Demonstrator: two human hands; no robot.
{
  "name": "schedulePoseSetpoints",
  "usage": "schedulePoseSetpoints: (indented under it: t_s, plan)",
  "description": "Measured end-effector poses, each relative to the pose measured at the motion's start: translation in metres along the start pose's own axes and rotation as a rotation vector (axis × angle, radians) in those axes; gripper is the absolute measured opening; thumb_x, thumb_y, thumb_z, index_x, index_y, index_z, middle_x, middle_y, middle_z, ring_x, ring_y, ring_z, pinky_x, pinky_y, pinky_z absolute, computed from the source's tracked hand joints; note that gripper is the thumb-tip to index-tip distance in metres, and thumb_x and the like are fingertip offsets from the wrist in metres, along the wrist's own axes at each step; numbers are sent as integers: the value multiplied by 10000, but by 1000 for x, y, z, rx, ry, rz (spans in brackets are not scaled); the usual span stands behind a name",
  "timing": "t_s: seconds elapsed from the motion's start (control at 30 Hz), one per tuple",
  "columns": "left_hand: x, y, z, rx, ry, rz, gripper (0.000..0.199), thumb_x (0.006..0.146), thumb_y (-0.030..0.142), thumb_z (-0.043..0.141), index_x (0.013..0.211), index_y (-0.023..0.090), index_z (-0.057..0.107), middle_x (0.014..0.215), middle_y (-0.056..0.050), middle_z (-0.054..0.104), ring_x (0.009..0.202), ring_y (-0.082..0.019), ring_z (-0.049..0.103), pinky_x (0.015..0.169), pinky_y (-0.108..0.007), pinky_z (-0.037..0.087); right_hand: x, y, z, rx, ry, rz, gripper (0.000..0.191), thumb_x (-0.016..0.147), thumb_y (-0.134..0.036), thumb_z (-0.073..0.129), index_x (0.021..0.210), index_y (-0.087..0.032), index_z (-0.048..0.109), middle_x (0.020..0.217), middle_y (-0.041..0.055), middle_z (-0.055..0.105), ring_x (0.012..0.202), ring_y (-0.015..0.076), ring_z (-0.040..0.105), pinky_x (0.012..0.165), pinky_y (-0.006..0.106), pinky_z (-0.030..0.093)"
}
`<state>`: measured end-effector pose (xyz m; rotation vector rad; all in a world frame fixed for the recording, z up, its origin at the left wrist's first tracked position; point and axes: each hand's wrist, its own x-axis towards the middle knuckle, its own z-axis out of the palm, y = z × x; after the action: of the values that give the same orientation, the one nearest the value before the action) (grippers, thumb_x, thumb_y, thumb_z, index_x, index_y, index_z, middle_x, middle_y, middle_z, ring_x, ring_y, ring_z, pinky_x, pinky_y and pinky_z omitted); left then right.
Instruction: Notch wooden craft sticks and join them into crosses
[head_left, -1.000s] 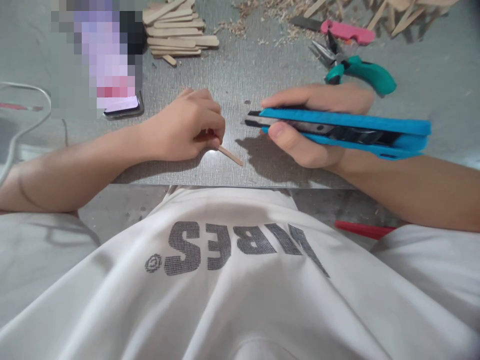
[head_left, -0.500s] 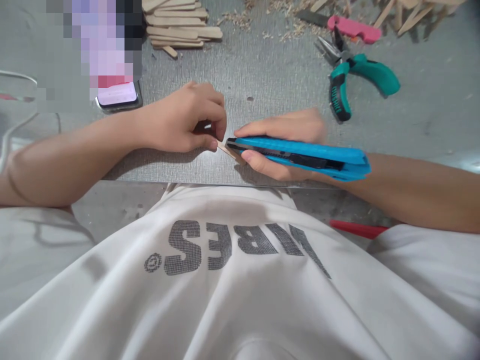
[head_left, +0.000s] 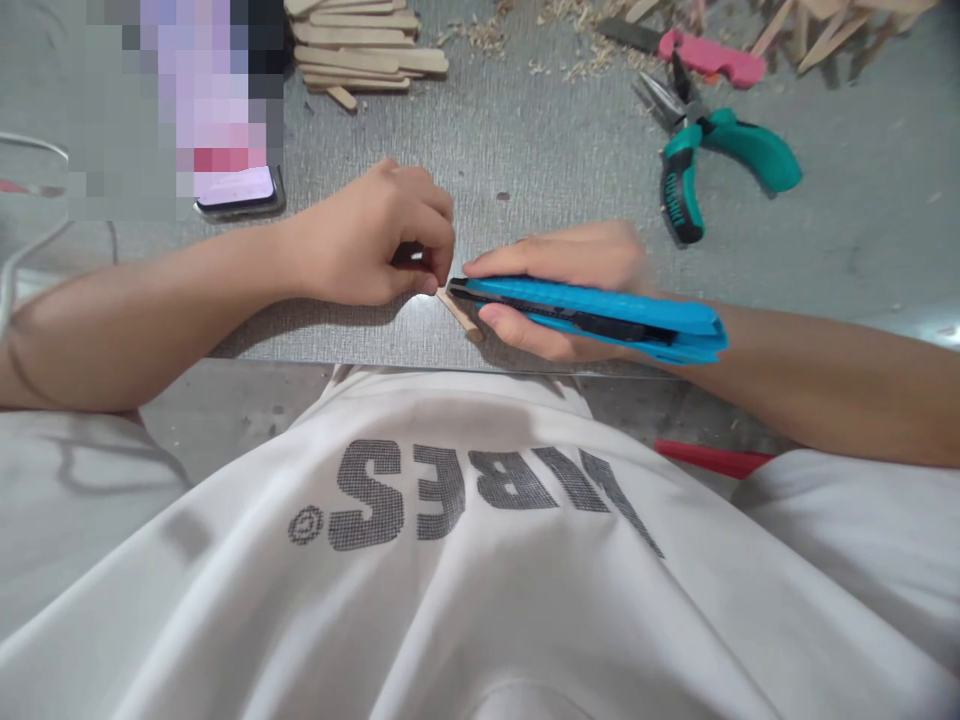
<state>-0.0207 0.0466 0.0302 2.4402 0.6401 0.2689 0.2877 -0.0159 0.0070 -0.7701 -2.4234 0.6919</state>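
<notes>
A blue utility knife (head_left: 600, 312) lies in the grip of my right hand (head_left: 555, 265), thumb below and fingers above its body. Its black front end points left and meets a small wooden craft stick (head_left: 461, 315) close to the table's near edge. My left hand (head_left: 405, 235) is closed, pinching the upper end of this stick between thumb and fingers. The stick slants down to the right, its lower end showing under the knife. How far the blade sticks out is hard to make out.
Stacked craft sticks (head_left: 360, 55) lie at the far left, behind a phone (head_left: 238, 192). Green-handled pliers (head_left: 694, 130) and a pink-handled knife (head_left: 709, 58) rest at the far right, by wood shavings (head_left: 577, 65) and cut sticks (head_left: 825, 35). A white cable (head_left: 30, 250) runs at left.
The utility knife and my right hand have shifted slightly left along the craft stick, so more of the stick's lower end shows. My left hand stays nearly still.
</notes>
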Motion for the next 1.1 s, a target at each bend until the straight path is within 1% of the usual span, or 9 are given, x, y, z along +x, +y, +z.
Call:
schedulePoseSetpoints:
  t_s: [0.13, 0.3, 0.4, 0.53, 0.67, 0.83, 0.9, 1.0, 1.1]
  plan:
    - [0, -1, 0, 10, -1, 8, 246, 1096, 388, 732, 937, 339, 914, 1006, -79, 909, 1050, -304, 817, 1123, -567, 620, 0, -1, 0, -24, -20, 49, 325, 1190, -531, 708, 1433, -422, 894, 1206, 2, 996, 1032, 274, 963, 941, 421, 769]
    - [0, -1, -1, 6, -3, 4, 262, 1091, 390, 713, 919, 345, 906, 1015, -108, 918, 1045, -347, 842, 1112, -615, 641, -1, -1, -1, -31, -5, 17, 323, 1195, -498, 709, 1449, -417, 890, 1208, 2, 996, 1001, 267, 959, 930, 418, 777]
    - [0, -1, 0, -10, 0, -12, 238, 1088, 399, 753, 919, 356, 915, 1009, -115, 924, 1060, -359, 866, 1108, -600, 660, -2, 0, -1, -36, -10, 16, 322, 1196, -491, 718, 1464, -423, 883, 1220, -2, 995, 1012, 265, 961, 945, 413, 784]
    - [0, -1, 1, -11, 10, -8, 226, 1082, 396, 768, 919, 353, 919, 1011, -118, 927, 1055, -359, 874, 1119, -594, 659, -2, -1, -1, -90, 13, -22, 344, 1223, -494, 702, 1486, -371, 885, 1207, 23, 996, 976, 266, 959, 910, 415, 797]
    - [0, -1, 0, -26, 7, -7, 262, 1106, 451, 762, 916, 371, 924, 969, -114, 917, 1047, -359, 859, 1085, -588, 659, 0, -4, 0, -107, 72, -129, 285, 1229, -385, 703, 1440, -303, 876, 1156, 16, 989, 901, 228, 939, 835, 371, 768]
    - [1, -3, 1, -17, 5, 28, 348, 1141, 513, 714, 907, 351, 914, 932, -71, 891, 1015, -295, 756, 1116, -579, 631, -1, -6, 1, -162, -6, -100, 357, 1246, -403, 634, 1522, -357, 856, 1257, 20, 988, 1026, 256, 962, 954, 412, 810]
    - [2, -3, 2, -23, 18, 45, 343, 1124, 499, 690, 893, 346, 891, 930, -70, 877, 997, -295, 738, 1093, -593, 627, -1, -5, 1, -181, -17, -102, 373, 1256, -404, 610, 1537, -365, 852, 1242, 26, 985, 1020, 258, 960, 953, 415, 813]
    - [3, -3, 3, -31, 1, 20, 218, 1060, 414, 713, 899, 349, 844, 936, -50, 866, 977, -280, 723, 1041, -557, 605, 2, -3, 3, -188, 6, -178, 360, 1261, -360, 606, 1525, -336, 849, 1226, 35, 979, 1015, 245, 957, 936, 391, 802]
    - [4, 1, 3, 26, -10, -83, 123, 1063, 312, 748, 969, 302, 826, 978, 10, 846, 974, -213, 656, 1127, -527, 521, 5, -1, 6, -185, 58, -243, 309, 1266, -325, 613, 1468, -299, 845, 1231, 22, 975, 1017, 210, 953, 931, 346, 772]
